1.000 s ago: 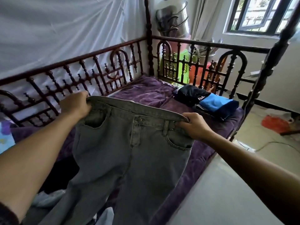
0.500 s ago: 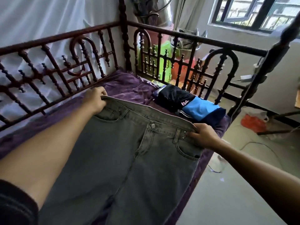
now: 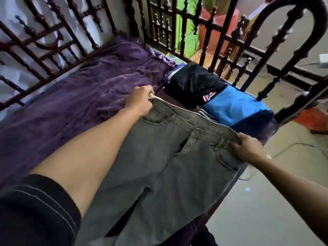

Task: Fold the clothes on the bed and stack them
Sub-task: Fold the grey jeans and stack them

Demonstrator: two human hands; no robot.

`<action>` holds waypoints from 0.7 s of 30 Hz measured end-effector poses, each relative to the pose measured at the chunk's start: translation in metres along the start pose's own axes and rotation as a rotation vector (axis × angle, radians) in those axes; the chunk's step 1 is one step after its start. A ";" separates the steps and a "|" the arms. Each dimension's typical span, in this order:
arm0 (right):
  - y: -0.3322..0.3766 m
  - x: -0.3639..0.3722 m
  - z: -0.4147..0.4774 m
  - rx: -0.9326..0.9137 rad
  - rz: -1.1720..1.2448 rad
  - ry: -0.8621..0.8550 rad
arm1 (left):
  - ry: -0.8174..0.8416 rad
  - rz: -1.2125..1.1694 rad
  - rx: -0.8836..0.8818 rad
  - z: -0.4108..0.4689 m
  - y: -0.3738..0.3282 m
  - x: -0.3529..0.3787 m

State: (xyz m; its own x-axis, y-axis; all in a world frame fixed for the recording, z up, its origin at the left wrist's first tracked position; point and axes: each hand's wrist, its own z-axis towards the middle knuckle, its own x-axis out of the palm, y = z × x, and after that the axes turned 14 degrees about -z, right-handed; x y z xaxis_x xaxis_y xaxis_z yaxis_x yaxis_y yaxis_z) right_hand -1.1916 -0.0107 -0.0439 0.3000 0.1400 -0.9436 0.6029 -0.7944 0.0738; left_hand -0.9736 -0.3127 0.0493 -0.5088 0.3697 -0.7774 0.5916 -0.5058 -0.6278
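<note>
The grey jeans (image 3: 159, 166) lie front up on the bed (image 3: 71, 103), waist far away, legs running back toward the person. The left hand (image 3: 141, 100) and right hand (image 3: 248, 148) fingers grip its waist corners. The badge (image 3: 209, 96) on the folded pile (image 3: 234, 105) is too blurry to read.

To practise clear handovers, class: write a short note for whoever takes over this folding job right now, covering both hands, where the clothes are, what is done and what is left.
Left grip: holds one waistband corner of the grey denim jeans.
Right grip: holds the other waistband corner, by a belt loop.
Jeans: unfolded, front up, spread over the purple bed cover, legs running back toward the person.
Done: a folded black garment and a folded blue-and-navy garment lie at the bed's corner by the dark wooden rail.
Left: fold the jeans and stack them on that pile.
</note>
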 end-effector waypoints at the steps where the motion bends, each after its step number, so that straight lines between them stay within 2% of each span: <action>1: -0.004 0.010 0.018 -0.009 -0.021 0.031 | 0.002 0.006 -0.016 0.014 0.001 0.017; 7: -0.013 0.074 0.094 -0.026 -0.136 0.198 | 0.075 0.007 -0.154 0.060 0.037 0.115; 11: 0.005 0.093 0.105 -0.128 -0.296 0.252 | 0.133 0.005 -0.286 0.037 0.076 0.127; 13: 0.024 0.098 0.101 -0.236 -0.442 0.198 | 0.154 0.022 -0.399 0.003 0.094 0.121; 15: 0.053 0.100 0.090 -0.345 -0.489 0.186 | 0.172 -0.004 -0.541 -0.046 0.112 0.112; 18: 0.112 0.100 0.069 -0.509 -0.490 0.257 | 0.175 -0.069 -0.712 -0.129 0.133 0.094; 21: 0.174 0.107 0.038 -0.668 -0.477 0.316 | 0.103 -0.104 -0.883 -0.212 0.154 0.069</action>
State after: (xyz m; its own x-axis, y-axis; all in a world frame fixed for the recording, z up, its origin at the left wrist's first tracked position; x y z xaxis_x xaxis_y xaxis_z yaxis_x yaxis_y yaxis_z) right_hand -1.0824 -0.1564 -0.1440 0.0366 0.6042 -0.7960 0.9930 -0.1116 -0.0391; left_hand -0.7848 -0.1996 -0.1095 -0.5532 0.4701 -0.6877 0.8330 0.3027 -0.4631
